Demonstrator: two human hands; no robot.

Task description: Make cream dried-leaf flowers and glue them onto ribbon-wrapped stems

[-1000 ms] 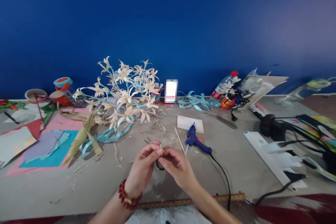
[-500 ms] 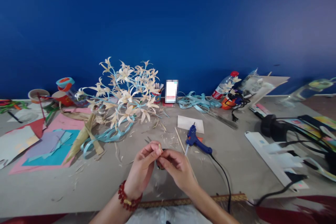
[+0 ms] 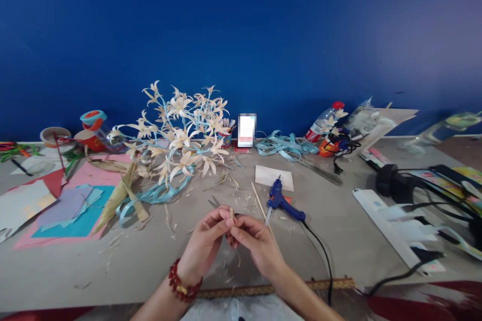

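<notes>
In the head view my left hand (image 3: 209,233) and my right hand (image 3: 256,241) meet near the table's front, fingertips touching. Pinched between the left thumb and fingers is a small pale husk strip (image 3: 232,212), its tip poking up. The right thumb and fingers are closed against the same spot; the strip's lower part is hidden by the fingers. Scissors (image 3: 213,201) lie just behind the hands, partly covered by them. A blue glue gun (image 3: 282,201) rests to the right of my right hand, beside a thin wooden stick (image 3: 258,198).
A spray of cream flowers (image 3: 181,135) on blue stems stands at the back left. Dried husks (image 3: 116,200) lie over coloured paper (image 3: 75,210). Blue ribbon (image 3: 282,145) and a tilted bottle (image 3: 324,123) are at the back. A power strip (image 3: 395,230) with cords lies right; husk scraps litter the table.
The fingertips have shifted slightly, and more of the pale strip shows above the left thumb. A thin shred now hangs below the fingers. Both hands stay together in nearly the same place.
</notes>
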